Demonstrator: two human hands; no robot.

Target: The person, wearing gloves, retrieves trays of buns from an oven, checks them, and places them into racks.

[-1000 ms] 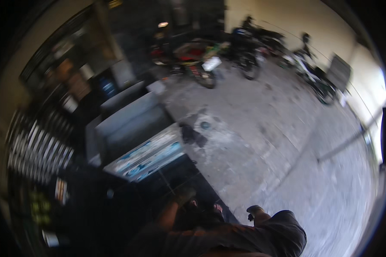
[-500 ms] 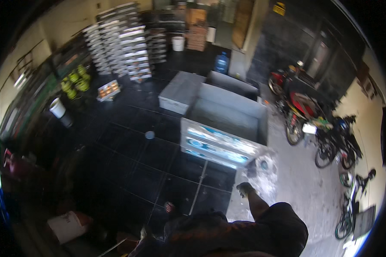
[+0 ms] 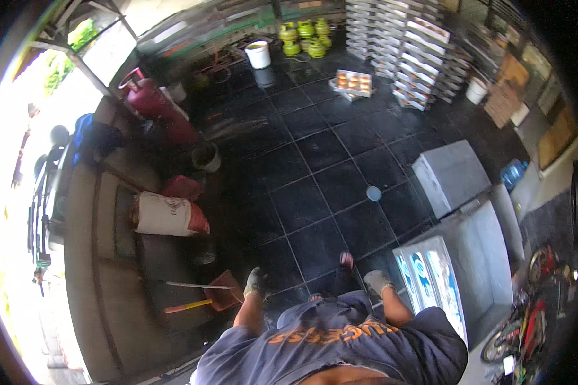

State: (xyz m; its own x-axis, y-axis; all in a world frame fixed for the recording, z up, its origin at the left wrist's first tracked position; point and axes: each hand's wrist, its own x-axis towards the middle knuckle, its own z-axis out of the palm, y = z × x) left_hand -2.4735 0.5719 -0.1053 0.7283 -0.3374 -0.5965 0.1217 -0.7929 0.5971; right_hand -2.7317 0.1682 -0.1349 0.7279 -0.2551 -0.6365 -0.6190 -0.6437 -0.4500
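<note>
Black tiled floor [image 3: 315,199], red dustpan [image 3: 225,297].

The floor [image 3: 315,167] is glossy black tile crossed by thin pale grout lines, with one small pale blue round spot [image 3: 374,193] on it. Far off stand yellow-green gas cylinders [image 3: 305,35] beside a white bucket [image 3: 259,54]. To the left sit a dark red cylinder [image 3: 153,102] and a white sack [image 3: 167,216] with a red end. Near the left hand [image 3: 255,282], in a grey glove, lies a rust-red dustpan [image 3: 225,290] with an orange-yellow handle. The right hand [image 3: 377,281] wears grey too. The chest freezers [image 3: 469,224] are pale grey-white, and the shirt [image 3: 340,340] is slate blue with orange print.
</note>
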